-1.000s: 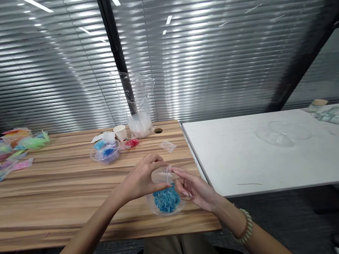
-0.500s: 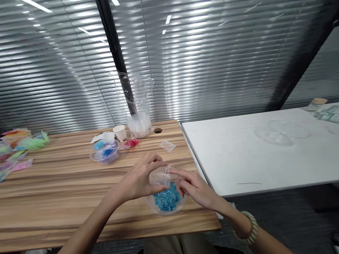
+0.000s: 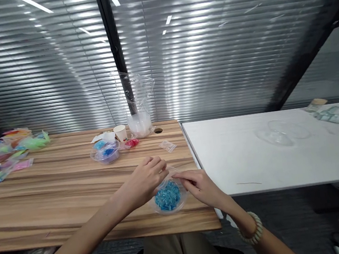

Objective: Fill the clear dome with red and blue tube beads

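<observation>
Left hand has curled inward; right hand half-curled, forefinger out; either's hold unclear; one bowl beneath.

In the near middle, bright blue is shown by the small pieces in a clear bowl. The left table is striped in light and dark brown — the right table is coloured white. At the far left, packets are seen in green, pink, orange and blue.

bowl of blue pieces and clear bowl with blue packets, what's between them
In the head view, the left hand, with wooden tabletop showing beyond it.
</observation>
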A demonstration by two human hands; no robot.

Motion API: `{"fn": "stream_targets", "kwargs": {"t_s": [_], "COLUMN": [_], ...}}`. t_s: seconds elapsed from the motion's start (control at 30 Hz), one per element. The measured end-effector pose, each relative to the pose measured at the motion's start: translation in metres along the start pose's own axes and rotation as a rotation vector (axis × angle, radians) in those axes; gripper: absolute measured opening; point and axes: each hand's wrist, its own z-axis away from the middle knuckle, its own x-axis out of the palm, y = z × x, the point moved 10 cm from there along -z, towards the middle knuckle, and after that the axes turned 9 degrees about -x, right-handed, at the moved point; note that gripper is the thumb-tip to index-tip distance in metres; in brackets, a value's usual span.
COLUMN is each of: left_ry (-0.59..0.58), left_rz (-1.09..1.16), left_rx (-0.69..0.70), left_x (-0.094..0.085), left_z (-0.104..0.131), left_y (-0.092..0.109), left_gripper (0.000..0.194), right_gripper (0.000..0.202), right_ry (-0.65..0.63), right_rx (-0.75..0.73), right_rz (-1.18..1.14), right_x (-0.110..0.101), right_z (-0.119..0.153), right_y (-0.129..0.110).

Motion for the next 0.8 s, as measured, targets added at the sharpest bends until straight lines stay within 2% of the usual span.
{"fn": "stream_targets", "kwargs": {"t_s": [0.13, 0.23, 0.3, 0.4, 0.5, 0.57, 0.63, 0.7, 0.8], "left_ry": [0.004, 0.03, 0.044, 0.046, 0.011, 0.063, 0.161, 0.226, 0.25], "left_rz": [0.148, 0.41, 0.628, 0.945, 1.158, 1.181, 1.115, 1.033, 0.987], "left_rx": [0.033, -0.025, -0.08, -0.143, -0.198, -0.294, -0.382, -0.401, -0.382], "left_x": [-0.007, -0.019, -0.019, -0.005, 0.019, 0.029, 0.029, 0.023, 0.016], "left_z": [0.004, 0.007, 0.008, 0.007, 0.005, 0.006, 0.009, 0.009, 0.007], "left_y": [0.001, -0.015, -0.028, -0.038, -0.034, -0.037, -0.043, -0.044, -0.044], "left_gripper": [0.036, 0.046, 0.047, 0.043, 0.035, 0.037, 0.037, 0.033, 0.028], "right_gripper": [0.028, 0.024, 0.028, 0.037, 0.024, 0.025, 0.028, 0.028, 0.033], "right_ry": [0.022, 0.061, 0.074, 0.085, 0.092, 0.094, 0.099, 0.089, 0.058], "right_rx": [0.002, 0.015, 0.027, 0.07, 0.134, 0.166, 0.179, 0.17, 0.136], "right_rz": [0.032, 0.038, 0.003, -0.092, -0.146, -0.145, -0.139, -0.15, -0.172], "right_x": [-0.003, -0.007, -0.008, -0.006, -0.002, 0.0, 0.001, 0.004, 0.008], "right_z": [0.001, 0.0, -0.001, -0.006, -0.013, -0.016, -0.018, -0.017, -0.016], "right_y": [0.002, 0.004, 0.005, 0.008, 0.01, 0.012, 0.013, 0.013, 0.011]}}
